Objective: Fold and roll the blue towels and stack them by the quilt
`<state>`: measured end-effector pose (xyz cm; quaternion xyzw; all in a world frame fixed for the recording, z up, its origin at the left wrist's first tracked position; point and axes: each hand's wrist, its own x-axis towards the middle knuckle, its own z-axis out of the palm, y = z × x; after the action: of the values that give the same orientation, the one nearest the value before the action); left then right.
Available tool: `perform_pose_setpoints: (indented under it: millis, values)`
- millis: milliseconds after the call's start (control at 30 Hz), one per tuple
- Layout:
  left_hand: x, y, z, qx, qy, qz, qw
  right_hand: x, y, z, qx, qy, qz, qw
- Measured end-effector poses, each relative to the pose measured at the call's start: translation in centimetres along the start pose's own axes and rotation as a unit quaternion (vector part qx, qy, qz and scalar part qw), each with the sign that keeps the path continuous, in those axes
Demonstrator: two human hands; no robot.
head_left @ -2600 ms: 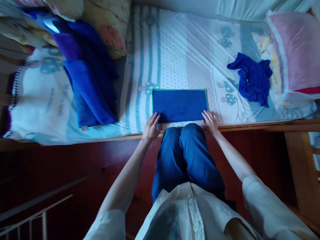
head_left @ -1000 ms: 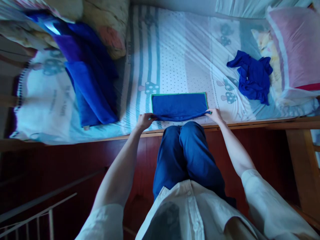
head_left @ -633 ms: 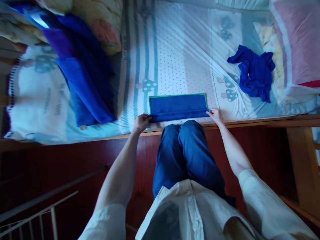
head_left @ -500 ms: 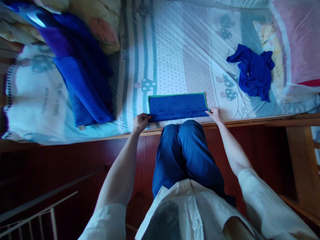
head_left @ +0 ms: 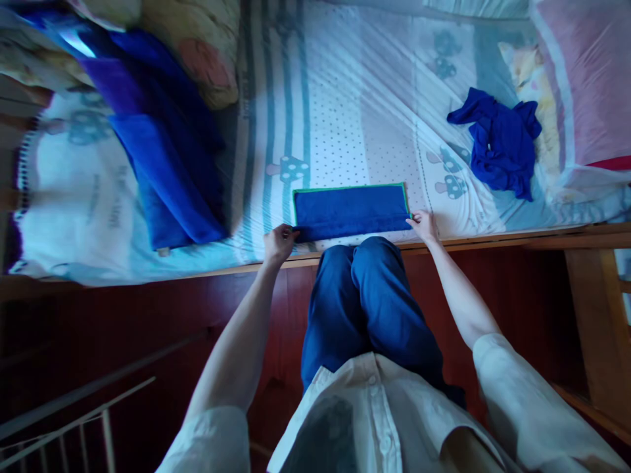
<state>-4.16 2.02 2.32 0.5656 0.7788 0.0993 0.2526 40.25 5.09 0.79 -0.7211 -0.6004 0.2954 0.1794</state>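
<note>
The folded towel [head_left: 351, 211] lies at the bed's [head_left: 345, 98] near edge, just beyond the knees [head_left: 365, 269]. The left hand [head_left: 279, 242] and right hand [head_left: 424, 225] each pinch a near corner, fingertips mostly hidden in the fold.

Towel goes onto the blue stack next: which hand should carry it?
Probably left. The left hand pinches the folded towel at the corner on the side facing the blue stack. The right hand is at the opposite corner, farther away.
</note>
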Motion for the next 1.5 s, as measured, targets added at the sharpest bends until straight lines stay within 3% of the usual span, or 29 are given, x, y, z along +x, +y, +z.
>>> perform_pose_setpoints:
  millis: [133,233,300,533,733,1100,1333,1500]
  values:
    - [-1.7,-0.3,0.0,0.027,0.045,0.140,0.989,-2.2,-0.9,-0.5,-0.114,0.041,-0.130,0.984]
    - [-3.0,-0.2,0.4,0.063,-0.008,0.234,0.970,-3.7,-1.5,-0.3,-0.170,-0.020,-0.196,0.966]
    - [-3.4,0.1,1.1,0.083,-0.040,0.260,0.961,-4.1,-1.7,0.1,-0.199,-0.051,-0.208,0.956]
    - [-2.1,1.6,3.7,0.132,-0.028,0.229,0.964,-2.5,-2.1,1.9,-0.277,-0.076,-0.206,0.935]
    - [-1.5,2.2,3.7,0.165,-0.023,0.233,0.958,-1.9,-2.5,2.1,-0.299,-0.085,-0.206,0.928]
    - [-6.2,-0.3,3.8,0.169,-0.035,0.256,0.951,-7.1,-1.3,1.1,-0.298,-0.100,-0.199,0.928]
    - [-5.3,-0.4,2.6,0.101,-0.066,0.226,0.966,-5.9,-0.8,-0.3,-0.196,-0.093,-0.199,0.956]
    - [-3.5,-0.5,0.7,0.006,-0.048,0.158,0.986,-3.3,0.0,-1.3,-0.076,-0.055,-0.133,0.987]
